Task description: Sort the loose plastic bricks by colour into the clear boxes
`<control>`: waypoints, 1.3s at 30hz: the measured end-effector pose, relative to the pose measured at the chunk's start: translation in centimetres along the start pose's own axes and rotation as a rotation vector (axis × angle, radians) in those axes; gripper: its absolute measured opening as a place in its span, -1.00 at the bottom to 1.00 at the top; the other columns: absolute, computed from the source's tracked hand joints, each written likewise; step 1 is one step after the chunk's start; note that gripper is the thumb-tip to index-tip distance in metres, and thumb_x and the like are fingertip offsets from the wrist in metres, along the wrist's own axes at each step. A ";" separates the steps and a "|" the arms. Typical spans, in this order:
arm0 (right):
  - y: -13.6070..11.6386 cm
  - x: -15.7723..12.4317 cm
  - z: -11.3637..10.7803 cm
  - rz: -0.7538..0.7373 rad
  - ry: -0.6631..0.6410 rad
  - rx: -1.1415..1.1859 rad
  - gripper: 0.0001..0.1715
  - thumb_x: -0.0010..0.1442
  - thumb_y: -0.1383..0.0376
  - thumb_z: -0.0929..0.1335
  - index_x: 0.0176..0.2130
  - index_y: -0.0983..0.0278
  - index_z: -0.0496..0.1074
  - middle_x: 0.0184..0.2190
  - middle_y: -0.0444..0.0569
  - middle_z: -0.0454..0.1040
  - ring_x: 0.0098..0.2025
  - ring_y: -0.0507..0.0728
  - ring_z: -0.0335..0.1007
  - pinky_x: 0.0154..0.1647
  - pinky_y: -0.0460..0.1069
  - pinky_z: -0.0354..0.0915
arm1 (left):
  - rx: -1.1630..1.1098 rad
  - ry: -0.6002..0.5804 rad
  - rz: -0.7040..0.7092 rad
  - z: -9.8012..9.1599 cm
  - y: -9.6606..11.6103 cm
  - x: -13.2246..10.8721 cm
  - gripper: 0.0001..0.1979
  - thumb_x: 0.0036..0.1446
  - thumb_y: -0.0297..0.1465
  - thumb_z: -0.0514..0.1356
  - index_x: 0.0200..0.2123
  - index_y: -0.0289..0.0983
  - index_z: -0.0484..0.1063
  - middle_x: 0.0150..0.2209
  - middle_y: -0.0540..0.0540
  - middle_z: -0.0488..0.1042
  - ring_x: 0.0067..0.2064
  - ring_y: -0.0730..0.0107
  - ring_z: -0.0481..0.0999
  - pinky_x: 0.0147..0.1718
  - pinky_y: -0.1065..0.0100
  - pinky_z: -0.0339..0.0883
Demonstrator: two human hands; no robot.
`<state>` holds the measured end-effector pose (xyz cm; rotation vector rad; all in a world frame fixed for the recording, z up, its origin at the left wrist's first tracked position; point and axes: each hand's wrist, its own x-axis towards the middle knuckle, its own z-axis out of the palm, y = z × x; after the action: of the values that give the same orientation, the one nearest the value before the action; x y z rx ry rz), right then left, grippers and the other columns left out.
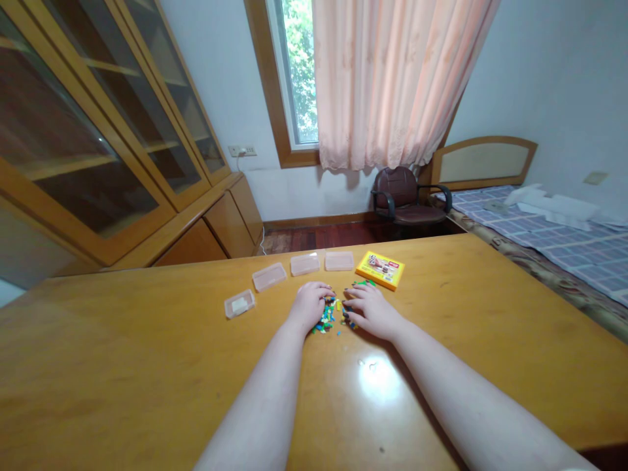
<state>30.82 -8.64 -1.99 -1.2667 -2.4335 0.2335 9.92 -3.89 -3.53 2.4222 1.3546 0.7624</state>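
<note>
A loose pile of small coloured pieces (pixel 326 319), blue, green, yellow, white and dark, lies on the wooden table (pixel 161 366); their exact kind is too small to make out. My left hand (pixel 309 305) rests at the pile's left side, fingers curved over some of it. On the other side, my right hand (pixel 375 311) has its fingers spread over more pieces, palm down. A narrow gap with a few yellow and blue bits separates the two hands. Neither hand visibly grips anything. Green pieces show just beyond the right fingertips.
Behind the hands stand several clear plastic boxes (pixel 305 264); the leftmost box (pixel 240 305) has something white in it. A flat yellow box (pixel 380 269) lies to their right. Beyond the table are a brown office chair (pixel 400 196), a bed (pixel 554 216) and a glass-door cabinet (pixel 112 131).
</note>
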 end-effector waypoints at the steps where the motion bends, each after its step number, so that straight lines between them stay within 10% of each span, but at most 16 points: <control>1: 0.0 0.0 0.0 -0.012 0.008 0.007 -0.69 0.22 0.16 0.28 -0.12 0.18 0.51 0.00 0.04 0.43 0.10 0.21 0.22 0.15 0.18 0.03 | 0.000 0.000 0.007 0.0 0.0 0.0 -0.61 -0.03 -0.67 0.09 -0.31 -0.14 0.59 -0.17 -0.03 0.54 -0.09 0.34 0.44 0.01 0.23 0.28; 8: 0.1 0.0 0.1 -0.031 0.066 0.047 -0.70 0.23 0.21 0.28 -0.36 0.22 0.57 -0.21 0.01 0.52 -0.11 0.15 0.32 -0.02 0.09 0.16 | 0.049 -0.094 0.131 0.6 -0.2 -0.2 -0.69 0.01 -0.61 0.18 -0.37 -0.07 0.60 -0.15 -0.01 0.54 -0.06 0.31 0.42 -0.01 0.19 0.23; 39: -0.4 -0.2 -0.2 -0.137 -0.039 0.077 -0.76 0.17 0.14 0.34 -0.18 0.04 0.55 0.03 -0.04 0.41 0.06 0.20 0.20 0.12 0.18 0.06 | 0.073 -0.019 0.011 0.2 -0.4 -0.1 -0.73 0.00 -0.57 0.19 -0.36 -0.10 0.60 -0.14 -0.03 0.54 -0.07 0.31 0.43 0.00 0.19 0.24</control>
<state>30.71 -9.03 -1.73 -1.0676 -2.5063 0.3130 9.72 -3.75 -3.94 2.4874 1.3863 0.7028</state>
